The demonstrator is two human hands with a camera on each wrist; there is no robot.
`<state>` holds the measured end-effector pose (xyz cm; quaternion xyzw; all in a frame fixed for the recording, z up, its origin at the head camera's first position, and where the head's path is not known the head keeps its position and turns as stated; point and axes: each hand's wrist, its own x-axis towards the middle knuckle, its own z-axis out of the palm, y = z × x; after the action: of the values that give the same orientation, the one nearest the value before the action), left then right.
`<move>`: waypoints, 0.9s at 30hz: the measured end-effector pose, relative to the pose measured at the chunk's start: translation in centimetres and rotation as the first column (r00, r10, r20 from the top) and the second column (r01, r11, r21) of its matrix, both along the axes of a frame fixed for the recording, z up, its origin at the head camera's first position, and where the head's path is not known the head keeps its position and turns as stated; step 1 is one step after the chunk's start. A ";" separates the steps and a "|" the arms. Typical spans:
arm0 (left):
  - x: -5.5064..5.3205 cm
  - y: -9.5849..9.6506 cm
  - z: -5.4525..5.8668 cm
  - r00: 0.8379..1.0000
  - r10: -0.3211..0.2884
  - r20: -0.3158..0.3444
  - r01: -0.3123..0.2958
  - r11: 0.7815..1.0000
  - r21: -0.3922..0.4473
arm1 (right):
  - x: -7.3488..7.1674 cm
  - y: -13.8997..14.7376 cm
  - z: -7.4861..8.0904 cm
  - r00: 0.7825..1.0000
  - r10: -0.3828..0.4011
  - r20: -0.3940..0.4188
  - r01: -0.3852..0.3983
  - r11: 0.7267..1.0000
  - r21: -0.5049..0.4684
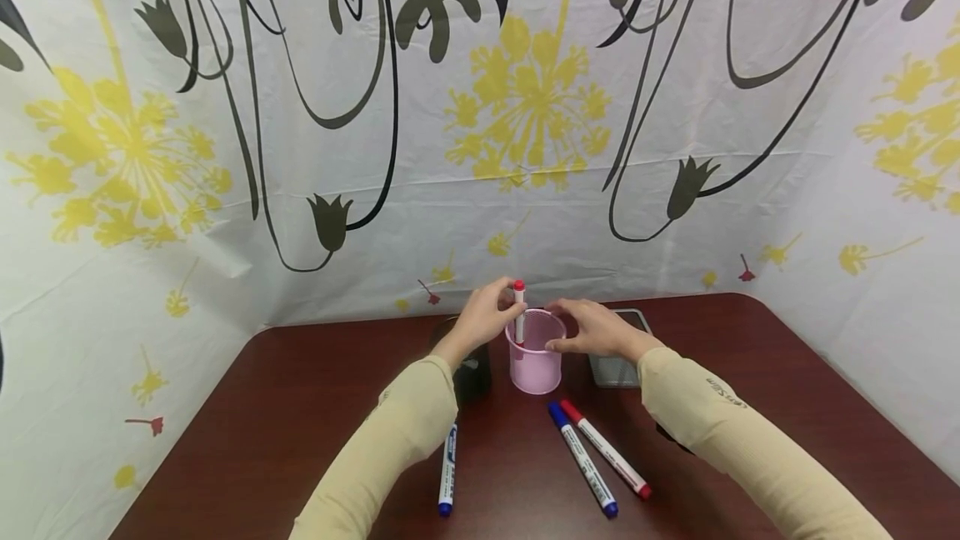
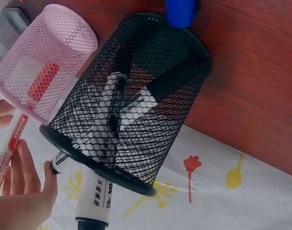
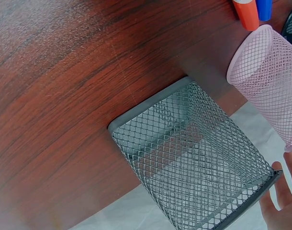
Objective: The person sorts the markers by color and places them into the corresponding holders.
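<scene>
Table of dark red-brown wood grain (image 1: 337,423): one. Mesh holders near its far edge: three, namely one black cylindrical holder (image 2: 158,139), one pink cylindrical holder (image 1: 536,371) and one grey rectangular holder (image 3: 198,160). White-barrelled markers in view: six. Blue-capped markers (image 1: 582,458) lying toward the near edge: two. Red-capped markers: two, one lying toward the near edge (image 1: 607,449), one with its lower end inside the pink holder (image 1: 520,317). Black-capped markers (image 2: 95,196) inside the black holder: two.
</scene>
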<state>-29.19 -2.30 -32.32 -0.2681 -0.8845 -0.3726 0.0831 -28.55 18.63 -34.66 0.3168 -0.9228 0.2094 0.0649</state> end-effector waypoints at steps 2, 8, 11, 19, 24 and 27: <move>0.1 0.0 -0.1 1.000 0.000 -0.003 0.000 1.000 -0.016 | 0.0 0.0 0.0 1.000 0.006 -0.002 -0.006 1.000 -0.003; 0.1 0.1 -0.2 0.998 -0.021 -0.060 0.015 0.995 -0.095 | -0.1 0.1 -0.1 1.000 0.014 -0.016 -0.014 1.000 -0.009; 0.2 0.1 -0.3 0.996 -0.020 -0.084 0.009 0.991 -0.130 | -0.1 0.1 -0.2 1.000 0.012 -0.013 -0.013 1.000 -0.007; 0.5 -0.3 0.0 0.998 -0.041 -0.044 0.038 0.997 -0.074 | 0.0 0.1 0.1 1.000 0.001 -0.002 -0.001 1.000 0.005; 0.7 -0.6 0.0 0.997 -0.062 -0.052 0.060 0.997 -0.042 | 0.0 0.3 0.3 1.000 -0.007 0.004 0.007 1.000 0.024; 1.0 -0.7 0.1 0.995 -0.070 -0.066 0.068 0.997 -0.025 | 0.0 0.5 0.3 1.000 -0.014 0.003 0.014 0.999 0.031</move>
<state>-28.20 -3.03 -32.26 -0.3117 -0.8757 -0.3559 0.0967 -28.55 19.14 -34.37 0.3108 -0.9282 0.1954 0.0600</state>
